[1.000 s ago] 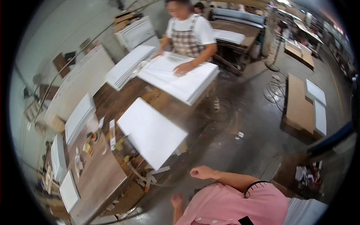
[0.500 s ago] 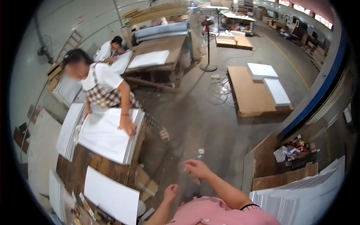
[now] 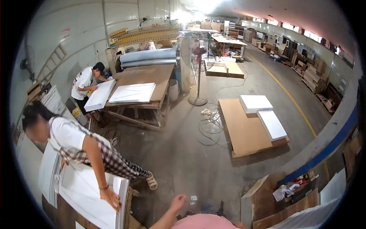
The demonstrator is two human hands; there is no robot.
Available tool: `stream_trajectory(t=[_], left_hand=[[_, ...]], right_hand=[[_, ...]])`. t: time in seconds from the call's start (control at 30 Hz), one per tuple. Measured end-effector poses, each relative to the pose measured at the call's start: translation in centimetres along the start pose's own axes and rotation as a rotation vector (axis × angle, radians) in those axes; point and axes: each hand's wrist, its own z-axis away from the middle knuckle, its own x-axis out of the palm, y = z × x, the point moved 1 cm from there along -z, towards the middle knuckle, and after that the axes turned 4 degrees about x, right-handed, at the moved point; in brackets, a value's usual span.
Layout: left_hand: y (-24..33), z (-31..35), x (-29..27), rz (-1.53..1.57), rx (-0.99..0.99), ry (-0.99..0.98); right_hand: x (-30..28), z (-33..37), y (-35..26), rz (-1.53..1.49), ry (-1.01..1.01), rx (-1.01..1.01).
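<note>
My left hand [image 3: 178, 203] is low in the middle, above the grey floor, with its fingers curled in. I see nothing in it, and it touches nothing. A bit of skin shows at the lower edge to the right of my pink shirt [image 3: 204, 222], but my right hand is out of view. Nearest on the left, a co-worker in a white top and checked overalls leans over a stack of white panels [image 3: 87, 187], one hand pressed near its right edge.
Farther back, another person bends over a white panel [image 3: 100, 95] at a wooden table [image 3: 145, 76]. A brown board [image 3: 244, 129] carrying white boxes [image 3: 271, 125] lies right of centre, beside coiled cable [image 3: 209, 124]. A floor fan [image 3: 198, 76] stands behind. Wooden boards [image 3: 263, 194] are near right.
My view has lifted toward the far end of the hall. My right hand has dropped out of the picture. The near co-worker now appears lower and farther left, still at the panels.
</note>
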Motion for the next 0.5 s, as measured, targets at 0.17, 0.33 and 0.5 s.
stream_trajectory(t=[0.17, 0.33, 0.5], left_hand=[[0.4, -15.0, -1.5, 0.057, 0.071, 0.052], [-4.2, -27.6, -7.9, -0.188, -0.067, -0.034], [-2.2, -30.5, -14.4, -1.123, -0.202, -0.613]], right_hand=[[-7.1, -2.6, -14.2, -0.15, -0.049, 0.124], [-18.4, -16.1, -35.1, -0.146, 0.023, -0.057], [-32.1, -28.1, -62.8, -0.496, 0.189, -0.295]])
